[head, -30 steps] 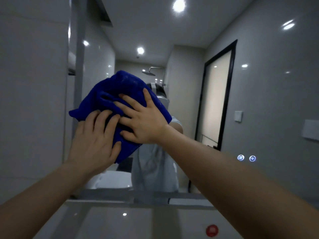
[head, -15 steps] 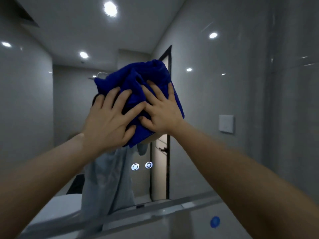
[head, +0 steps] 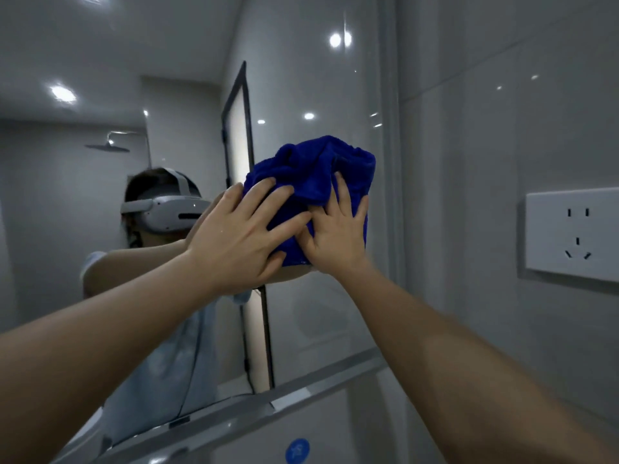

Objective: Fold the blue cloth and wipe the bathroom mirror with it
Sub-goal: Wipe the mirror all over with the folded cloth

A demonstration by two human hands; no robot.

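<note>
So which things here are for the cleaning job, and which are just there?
For the job:
- blue cloth
- mirror
- left hand
- right hand, both pressing the cloth on the glass

Just there:
- wall socket
- blue round sticker
</note>
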